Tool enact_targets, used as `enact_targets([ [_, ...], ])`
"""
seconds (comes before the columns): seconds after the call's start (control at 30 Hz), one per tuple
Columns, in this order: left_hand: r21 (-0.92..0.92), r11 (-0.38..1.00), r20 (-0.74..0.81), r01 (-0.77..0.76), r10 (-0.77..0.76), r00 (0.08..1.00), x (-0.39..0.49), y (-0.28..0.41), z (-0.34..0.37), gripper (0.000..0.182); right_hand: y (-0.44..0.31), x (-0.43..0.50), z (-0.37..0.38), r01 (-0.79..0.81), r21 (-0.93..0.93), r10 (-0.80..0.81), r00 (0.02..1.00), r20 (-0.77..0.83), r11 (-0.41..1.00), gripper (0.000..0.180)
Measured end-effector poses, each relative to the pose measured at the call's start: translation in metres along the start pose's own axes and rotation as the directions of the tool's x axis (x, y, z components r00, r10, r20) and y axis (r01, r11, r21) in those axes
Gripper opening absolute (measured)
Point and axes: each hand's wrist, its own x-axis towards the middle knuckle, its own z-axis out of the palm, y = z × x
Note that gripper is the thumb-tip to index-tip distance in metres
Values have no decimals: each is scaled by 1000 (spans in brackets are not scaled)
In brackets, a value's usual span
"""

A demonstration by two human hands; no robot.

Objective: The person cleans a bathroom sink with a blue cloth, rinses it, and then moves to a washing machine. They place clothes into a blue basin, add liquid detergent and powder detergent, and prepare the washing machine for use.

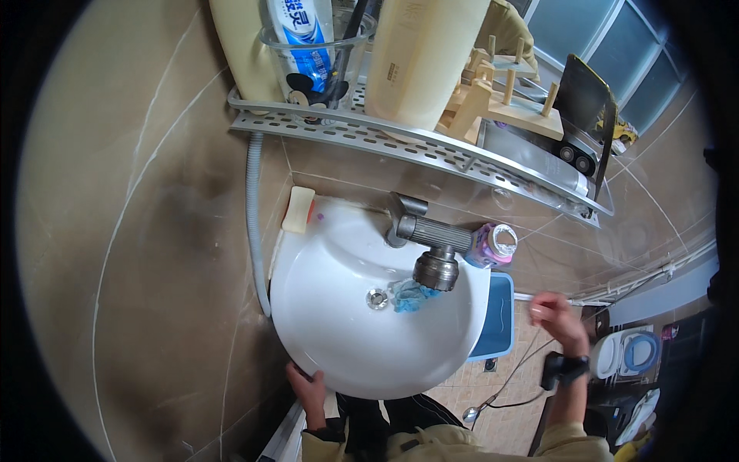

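Observation:
My left hand (308,394) is at the front left edge of a white ceramic washbasin (346,352), thumb and forefinger apart. Whether it presses on the rim is unclear. To the right of the basin, my right hand (555,319) hangs in the air with its fingers curled; it is blurred, and no object shows in it. A wet light-blue cloth (411,295) lies crumpled in the bowl beside the metal drain (377,298). Above the cloth reaches a grey faucet (436,231) with a wide round head.
A soap bar (298,211) and a pink-purple bottle (491,245) stand on the basin's back corners. Overhead, a perforated metal shelf (358,133) holds bottles, a clear cup (316,63) and a wooden rack (519,110). A blue tub (497,317) and a shower head (471,414) are lower right.

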Motion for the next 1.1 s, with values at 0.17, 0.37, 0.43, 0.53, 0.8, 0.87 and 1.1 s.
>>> enact_targets([
  [0.17, 73, 996, -28, -56, 58, 998, 3, -4, 0, 64, 83, -133, -134, -98, 548, 140, 990, -35, 831, 34],
  [0.37, 125, 989, -42, -82, 88, 995, 7, -11, 0, 62, 142, -62, -78, -657, -734, -36, 740, -671, 174, 52],
  [0.43, 90, 992, -61, -87, 93, 994, 8, -11, 1, 60, 122, 7, -12, -313, -914, -234, 897, -374, 260, 34],
  [0.53, 11, 1000, -58, -28, 29, 998, 6, -9, 2, 60, 120, 87, 102, 275, -911, -399, 906, 140, 306, 29],
  [0.8, 31, 999, -74, -20, 22, 997, -5, 4, 3, 58, 209, 158, 244, -8, -985, 92, 996, 8, 173, 81],
  [0.87, 66, 998, -80, -15, 20, 997, -6, 6, 3, 59, 222, 168, 263, -97, -939, 63, 995, -81, 329, 74],
  [1.1, 28, 999, -66, 23, -21, 998, -6, 13, 4, 65, 206, 204, 285, 61, -858, 405, 863, 302, 510, 19],
])
